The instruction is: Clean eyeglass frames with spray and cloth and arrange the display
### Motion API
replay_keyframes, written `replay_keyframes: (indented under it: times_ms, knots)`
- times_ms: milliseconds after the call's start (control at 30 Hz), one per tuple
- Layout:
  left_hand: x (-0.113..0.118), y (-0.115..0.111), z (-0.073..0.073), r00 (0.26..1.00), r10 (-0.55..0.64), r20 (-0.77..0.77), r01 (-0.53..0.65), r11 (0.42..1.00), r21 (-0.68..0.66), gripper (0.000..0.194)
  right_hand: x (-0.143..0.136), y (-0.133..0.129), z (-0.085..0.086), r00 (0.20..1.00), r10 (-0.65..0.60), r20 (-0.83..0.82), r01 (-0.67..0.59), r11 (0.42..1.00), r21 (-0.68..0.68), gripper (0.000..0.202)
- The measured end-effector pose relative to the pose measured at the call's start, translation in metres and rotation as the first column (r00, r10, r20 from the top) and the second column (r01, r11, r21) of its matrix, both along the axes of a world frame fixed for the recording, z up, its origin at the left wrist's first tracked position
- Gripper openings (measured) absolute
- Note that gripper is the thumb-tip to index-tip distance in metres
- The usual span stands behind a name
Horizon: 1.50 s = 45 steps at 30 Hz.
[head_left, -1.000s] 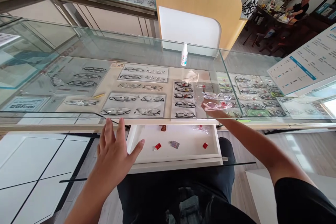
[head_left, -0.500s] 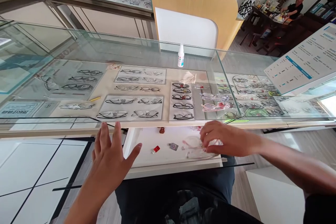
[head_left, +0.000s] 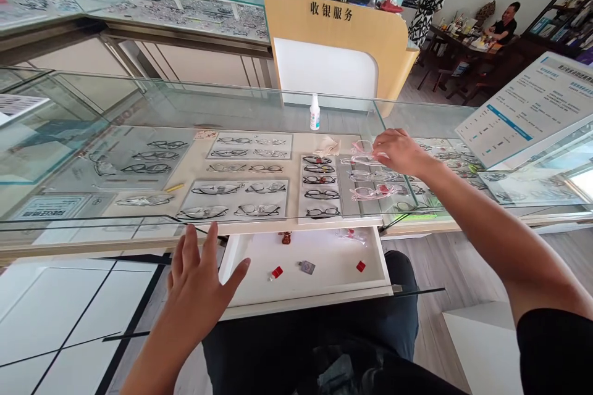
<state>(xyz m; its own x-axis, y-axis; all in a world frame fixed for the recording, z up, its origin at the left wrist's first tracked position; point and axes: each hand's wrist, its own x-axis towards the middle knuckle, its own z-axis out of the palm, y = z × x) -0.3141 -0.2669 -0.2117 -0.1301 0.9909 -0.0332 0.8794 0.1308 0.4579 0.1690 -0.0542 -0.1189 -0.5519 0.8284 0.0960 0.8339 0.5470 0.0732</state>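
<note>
My right hand (head_left: 397, 149) is over the right part of the glass display case (head_left: 231, 87), fingers pinched on pale pink eyeglasses (head_left: 361, 146). Just below them, several clear and pink glasses (head_left: 370, 191) lie in a grey section. Dark-framed glasses (head_left: 321, 195) line the tray to the left of these. My left hand (head_left: 200, 278) is spread open and holds nothing, near the case's front edge, left of the pulled-out white drawer (head_left: 259, 297). Inside the drawer are a grey tag (head_left: 306, 267), small red pieces (head_left: 361, 266), a brown figurine (head_left: 286, 237) and a clear packet (head_left: 353, 235).
A white spray bottle (head_left: 315, 113) stands on the glass top. A tilted printed sign (head_left: 523, 114) is at the right. Beyond are a wooden cashier counter (head_left: 338, 31) and two people near a dark table. My legs are below the drawer.
My right hand has moved up and forward from the drawer to the display case with the pink glasses, uncovering a red piece in the drawer. My left hand stays spread. The view has tilted up slightly.
</note>
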Motion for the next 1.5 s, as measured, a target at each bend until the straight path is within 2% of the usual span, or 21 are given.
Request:
replay_keyframes:
  times_ms: [133,300,533,700,833,967,1067,1133,1167,1233,1300,1333,1367,1433,1500]
  knots:
    - [-0.002,-0.002,-0.004,1.0,0.003,-0.001,-0.003,1.0,0.004,0.103,0.001,0.004,-0.015,1.0,0.002,-0.006,-0.002,1.0,-0.009,0.027]
    - [-0.004,-0.001,-0.012,1.0,0.016,-0.001,-0.016,0.999,0.049,0.101,0.006,0.008,-0.023,0.999,-0.002,-0.042,0.001,1.0,-0.006,0.025]
    - [-0.002,0.001,-0.003,1.0,0.008,0.009,-0.008,1.0,-0.003,0.107,0.009,0.011,-0.027,0.997,-0.039,-0.071,0.035,0.998,-0.052,0.026]
    - [-0.002,0.001,-0.002,1.0,0.017,0.006,-0.016,1.0,-0.004,0.107,0.009,0.009,-0.028,0.996,-0.052,-0.071,0.048,0.998,-0.045,0.028]
    - [-0.003,0.001,-0.004,1.0,0.012,0.002,-0.012,1.0,0.005,0.106,-0.003,-0.007,-0.012,0.988,-0.078,-0.137,0.087,0.994,0.059,0.037]
    - [-0.002,0.0,-0.003,1.0,0.006,-0.001,-0.006,1.0,0.001,0.107,-0.033,-0.043,0.023,0.954,0.029,-0.3,0.011,0.991,0.13,0.032]
    - [-0.001,-0.001,-0.003,1.0,0.015,0.011,-0.015,1.0,0.009,0.105,-0.064,-0.082,0.05,0.903,0.15,-0.402,-0.156,0.988,0.018,0.025]
    - [-0.002,0.0,-0.004,1.0,0.017,0.014,-0.017,1.0,0.005,0.105,-0.084,-0.109,0.055,0.864,0.224,-0.451,-0.323,0.934,-0.154,0.024]
    - [-0.003,0.0,-0.004,1.0,0.013,0.015,-0.013,1.0,-0.005,0.106,-0.093,-0.122,0.051,0.849,0.252,-0.464,-0.399,0.881,-0.252,0.024]
    - [-0.007,0.001,-0.006,1.0,0.001,0.016,0.0,0.999,-0.035,0.109,-0.109,-0.141,0.028,0.847,0.278,-0.453,-0.483,0.759,-0.437,0.025]
    - [-0.009,0.002,-0.007,1.0,-0.012,0.018,0.014,0.998,-0.062,0.11,-0.121,-0.151,-0.012,0.868,0.307,-0.39,-0.49,0.656,-0.573,0.027]
    - [-0.01,0.002,-0.007,1.0,-0.019,0.018,0.02,0.997,-0.07,0.11,-0.126,-0.152,-0.035,0.889,0.317,-0.33,-0.457,0.65,-0.607,0.028]
    - [-0.011,0.001,-0.006,1.0,-0.024,0.018,0.025,0.997,-0.074,0.109,-0.13,-0.149,-0.059,0.922,0.296,-0.249,-0.387,0.69,-0.612,0.028]
    - [-0.01,0.001,-0.005,0.999,-0.031,0.019,0.032,0.997,-0.074,0.107,-0.134,-0.133,-0.099,0.982,0.165,-0.092,-0.189,0.824,-0.534,0.025]
    - [-0.009,0.0,-0.006,0.999,-0.031,0.017,0.032,0.998,-0.061,0.105,-0.132,-0.109,-0.125,0.997,-0.013,-0.071,-0.013,0.935,-0.356,0.025]
